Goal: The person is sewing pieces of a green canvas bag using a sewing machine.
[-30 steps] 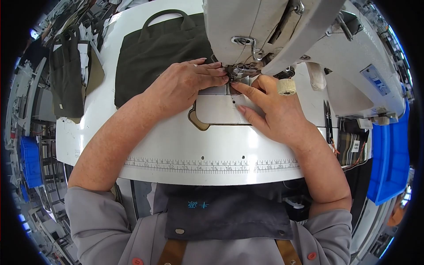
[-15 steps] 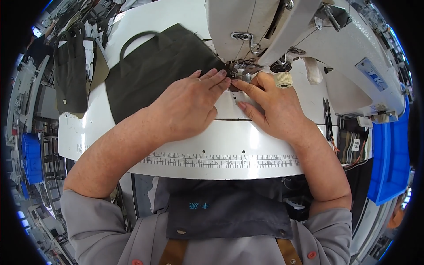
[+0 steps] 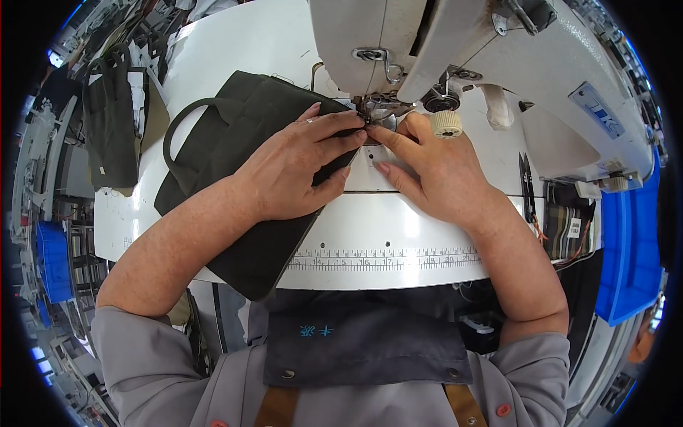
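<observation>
A dark olive fabric bag (image 3: pixel 245 121) with a looped handle lies on the white sewing table, its right corner at the presser foot (image 3: pixel 368 117) of a sewing machine (image 3: pixel 484 57). Flat across the bag rests my left hand (image 3: pixel 288 167), fingers stretched toward the foot and thumb apart. My right hand (image 3: pixel 441 171) is beside the foot, its index fingertip at the bag's edge and its thumb spread away. Its other fingers bend beneath the machine's cream knob (image 3: pixel 447 124) and are partly hidden. The bag's lower end hangs over the table's front edge.
More dark bags (image 3: pixel 110 128) hang at the table's left end. A printed ruler scale (image 3: pixel 398 262) runs along the front edge. On the right lie black thread snips (image 3: pixel 526 188) and a striped fabric piece (image 3: pixel 565 220), near a blue bin (image 3: pixel 627 249).
The bag has turned counterclockwise, its handle swinging left and down and its lower end coming over the front edge. My left hand has turned with it; my right hand has barely moved.
</observation>
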